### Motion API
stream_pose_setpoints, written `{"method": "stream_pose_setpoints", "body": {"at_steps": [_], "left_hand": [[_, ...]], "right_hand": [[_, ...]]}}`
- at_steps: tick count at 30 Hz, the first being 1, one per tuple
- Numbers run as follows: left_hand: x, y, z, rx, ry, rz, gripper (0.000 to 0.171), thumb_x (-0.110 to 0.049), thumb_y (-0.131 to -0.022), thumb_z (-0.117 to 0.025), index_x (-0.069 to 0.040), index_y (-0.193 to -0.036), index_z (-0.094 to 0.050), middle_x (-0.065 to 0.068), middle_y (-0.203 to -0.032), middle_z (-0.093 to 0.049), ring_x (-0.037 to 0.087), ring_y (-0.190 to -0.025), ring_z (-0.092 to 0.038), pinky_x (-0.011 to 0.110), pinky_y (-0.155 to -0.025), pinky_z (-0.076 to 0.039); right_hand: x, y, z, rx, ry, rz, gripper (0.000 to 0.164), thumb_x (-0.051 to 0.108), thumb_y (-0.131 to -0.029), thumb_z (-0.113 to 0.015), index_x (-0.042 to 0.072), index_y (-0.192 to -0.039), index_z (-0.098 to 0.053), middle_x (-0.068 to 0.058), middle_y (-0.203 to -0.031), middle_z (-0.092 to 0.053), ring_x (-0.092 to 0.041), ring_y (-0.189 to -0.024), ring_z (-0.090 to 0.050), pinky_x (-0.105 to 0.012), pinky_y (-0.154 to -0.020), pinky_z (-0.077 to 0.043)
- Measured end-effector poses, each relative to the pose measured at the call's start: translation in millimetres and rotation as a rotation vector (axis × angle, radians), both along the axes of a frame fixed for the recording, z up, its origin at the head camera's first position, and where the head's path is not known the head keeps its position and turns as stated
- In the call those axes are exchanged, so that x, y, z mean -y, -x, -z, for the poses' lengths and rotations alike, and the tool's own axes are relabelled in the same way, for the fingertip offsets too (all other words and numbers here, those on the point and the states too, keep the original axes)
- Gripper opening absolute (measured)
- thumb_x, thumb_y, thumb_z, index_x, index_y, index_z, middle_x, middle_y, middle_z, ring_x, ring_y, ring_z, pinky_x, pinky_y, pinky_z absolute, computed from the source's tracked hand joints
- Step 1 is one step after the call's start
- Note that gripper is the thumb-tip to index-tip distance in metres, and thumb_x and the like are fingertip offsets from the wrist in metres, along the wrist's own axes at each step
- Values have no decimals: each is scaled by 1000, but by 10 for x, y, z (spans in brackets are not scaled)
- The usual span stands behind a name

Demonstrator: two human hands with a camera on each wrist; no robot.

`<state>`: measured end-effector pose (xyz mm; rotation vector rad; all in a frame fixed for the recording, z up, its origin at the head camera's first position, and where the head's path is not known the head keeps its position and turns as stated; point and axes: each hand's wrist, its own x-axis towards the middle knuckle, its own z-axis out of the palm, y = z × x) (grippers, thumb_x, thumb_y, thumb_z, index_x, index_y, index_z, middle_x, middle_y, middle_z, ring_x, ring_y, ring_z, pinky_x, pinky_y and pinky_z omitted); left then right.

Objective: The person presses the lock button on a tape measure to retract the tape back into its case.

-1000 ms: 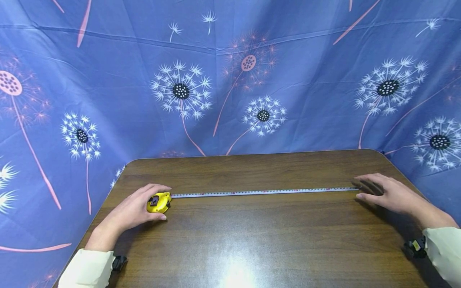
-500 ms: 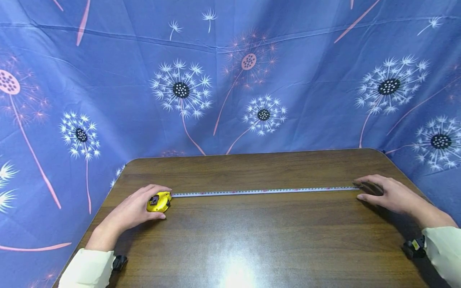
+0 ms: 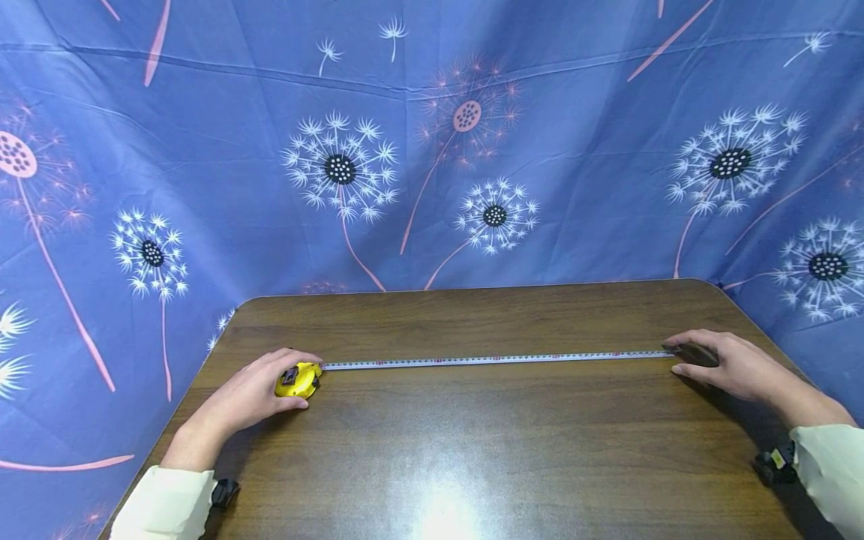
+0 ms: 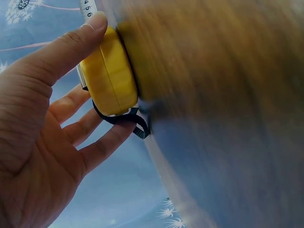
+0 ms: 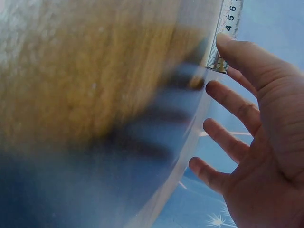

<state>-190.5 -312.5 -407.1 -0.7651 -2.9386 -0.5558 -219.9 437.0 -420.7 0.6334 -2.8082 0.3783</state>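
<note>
On the left of the head view, my left hand (image 3: 246, 397) grips the yellow case of a tape measure (image 3: 300, 381), thumb on its near side and index finger on its far side. Its white blade (image 3: 496, 360) stretches straight across to my right hand (image 3: 739, 364). In the left wrist view, the thumb presses the yellow case (image 4: 110, 73), and a dark wrist strap (image 4: 141, 130) hangs from it near the other fingers. The right wrist view has thumb and index finger pinching the blade close to its metal end hook (image 5: 218, 65), the remaining fingers spread.
A brown wood-grain table (image 3: 513, 442) lies under both hands, with a bright light reflection near its front. Blue cloth (image 3: 574, 150) printed with dandelions hangs behind and along the sides. Each wrist wears a small black device (image 3: 224, 493) below a pale sleeve.
Both hands stay nearly still, and the blade remains drawn out at about the same length between them.
</note>
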Motion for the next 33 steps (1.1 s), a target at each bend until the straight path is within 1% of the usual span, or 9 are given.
{"method": "stream_pose_setpoints", "body": {"at_steps": [2, 7, 9, 13, 18, 22, 27, 30, 33], "left_hand": [[-6, 5, 0, 3, 0, 3, 65, -22, -79, -92, -24, -137, -63, -2, -126, -64, 23, -113, -62, 49, -90, -51], [-11, 25, 13, -2, 8, 21, 61, -20, -79, -92, -21, -134, -66, 0, -129, -64, 24, -114, -62, 49, -91, -51], [-14, 30, 13, -15, 13, 33, 58, -20, -79, -92, -19, -131, -68, 2, -129, -65, 26, -116, -62, 50, -93, -51], [-23, 29, 5, -52, 19, 60, 54, -20, -78, -92, -17, -127, -72, 7, -129, -66, 31, -117, -63, 53, -94, -51], [-29, 17, -7, -57, 35, 66, 52, -21, -79, -91, -18, -128, -73, 9, -131, -64, 34, -118, -63, 55, -94, -51], [-33, 11, -13, -40, 44, 59, 50, -21, -81, -90, -19, -128, -73, 8, -130, -64, 33, -118, -62, 55, -96, -49], [-33, 2, -25, -8, 51, 39, 47, -22, -83, -89, -23, -127, -73, 7, -132, -63, 32, -120, -60, 55, -97, -49], [-31, -11, -31, -6, 51, 46, 45, -22, -83, -88, -25, -126, -73, 8, -132, -63, 34, -120, -60, 55, -96, -49], [-32, -23, -39, -16, 54, 52, 43, -22, -84, -87, -26, -124, -74, 8, -131, -63, 35, -119, -61, 56, -94, -49]], "right_hand": [[-6, 2, 6, -8, 2, -4, 43, 16, -77, -91, 15, -116, -73, -9, -110, -75, -27, -102, -66, -17, -80, -39], [-16, 11, 19, -22, 1, -5, 43, 15, -77, -91, 16, -116, -74, -9, -109, -75, -28, -101, -66, -20, -79, -40], [-19, 13, 20, -24, 2, -8, 42, 14, -77, -91, 16, -116, -74, -8, -109, -75, -26, -101, -66, -19, -80, -40], [-30, 12, 23, -41, 19, -19, 42, 11, -75, -91, 16, -114, -75, -7, -107, -76, -20, -100, -66, -15, -80, -38], [-43, 14, 26, -41, 25, -22, 41, 10, -76, -90, 15, -114, -75, -8, -107, -75, -17, -101, -65, -12, -81, -36], [-49, 21, 26, -42, 18, -20, 40, 9, -77, -90, 14, -114, -75, -8, -107, -75, -19, -100, -66, -13, -81, -37], [-49, 31, 22, -38, 9, -5, 40, 11, -78, -90, 15, -115, -74, -9, -108, -75, -26, -99, -66, -19, -79, -40], [-43, 34, 22, -37, 5, 6, 39, 11, -79, -89, 15, -114, -75, -9, -108, -75, -29, -100, -66, -22, -79, -41], [-34, 43, 28, -55, -5, 9, 36, 10, -78, -89, 15, -112, -76, -8, -106, -76, -31, -98, -67, -25, -79, -42]]}}
